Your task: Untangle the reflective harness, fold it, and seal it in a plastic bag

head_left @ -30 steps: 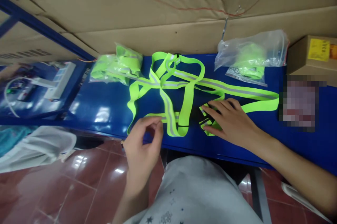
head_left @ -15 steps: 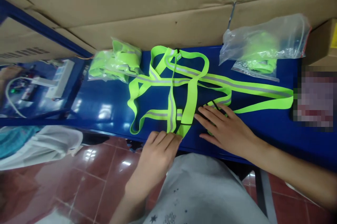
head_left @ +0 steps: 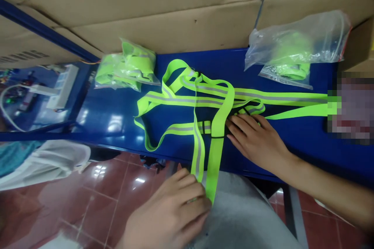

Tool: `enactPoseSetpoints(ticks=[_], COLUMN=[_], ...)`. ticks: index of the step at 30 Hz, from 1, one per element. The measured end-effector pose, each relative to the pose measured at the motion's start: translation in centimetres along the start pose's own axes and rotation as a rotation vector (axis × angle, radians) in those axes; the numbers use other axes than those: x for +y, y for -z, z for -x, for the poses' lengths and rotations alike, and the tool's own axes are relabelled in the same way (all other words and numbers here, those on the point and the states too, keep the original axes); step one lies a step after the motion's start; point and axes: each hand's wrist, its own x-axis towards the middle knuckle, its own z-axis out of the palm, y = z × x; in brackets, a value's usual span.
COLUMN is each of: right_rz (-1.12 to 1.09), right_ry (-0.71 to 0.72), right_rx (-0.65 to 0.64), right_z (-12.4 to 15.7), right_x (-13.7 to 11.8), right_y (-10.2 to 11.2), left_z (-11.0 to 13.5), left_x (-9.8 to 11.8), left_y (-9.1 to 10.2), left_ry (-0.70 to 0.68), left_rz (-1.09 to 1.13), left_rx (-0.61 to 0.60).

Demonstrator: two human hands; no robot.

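Note:
A neon yellow-green reflective harness of straps (head_left: 181, 101) with grey stripes and black buckles lies spread over the blue table. My left hand (head_left: 181, 202) is closed around the harness's near end, below the table's front edge, so two straps stretch down to it. My right hand (head_left: 254, 134) rests on the table at the right of the harness, fingers stretched out over a folded strap with a black slider (head_left: 247, 110). Part of that strap is hidden under the fingers.
Clear bags with folded green straps stand at the back left (head_left: 127, 66) and back right (head_left: 295, 56) of the blue table (head_left: 102, 112). Cardboard (head_left: 163, 27) walls the rear. A blurred patch covers something at right. A white block-like device (head_left: 62, 87) sits far left.
My left hand has pulled the near straps toward my body, past the table edge. The harness has shifted with them, and my right hand has moved slightly right.

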Motion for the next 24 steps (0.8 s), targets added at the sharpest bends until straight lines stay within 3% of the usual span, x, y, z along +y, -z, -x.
enactPoseSetpoints(ticks=[2, 4, 8, 14, 16, 19, 24], right_rz=[-0.006, -0.011, -0.001, -0.055, -0.149, -0.298, -0.397], right_ry=[0.004, 0.008, 0.020, 0.041, 0.053, 0.082, 0.137], right_rx=[-0.002, 0.004, 0.006, -0.005, -0.004, -0.009, -0.051], right_z=[0.0, 0.1, 0.0, 0.2, 0.3, 0.6, 1.2], right_x=[0.0, 0.1, 0.0, 0.1, 0.0, -0.4, -1.0], right_y=[-0.1, -0.1, -0.1, 0.0, 0.0, 0.0, 0.1], left_z=[-0.1, -1.0, -6.2, -17.8, -20.3, -22.4, -23.9], left_x=[-0.9, -2.7, -7.6, -14.0, -15.1, -15.8, -16.3], left_y=[0.7, 1.6, 3.4, 4.7, 5.2, 6.7, 10.4], left_ry=[-0.035, 0.003, 0.139, 0.405, 0.434, 0.499, 0.428], left_rz=[0.106, 0.088, -0.338, -0.606, -0.646, -0.621, -0.536], left_rx=[-0.011, 0.063, 0.261, 0.011, 0.011, 0.220, 0.753])
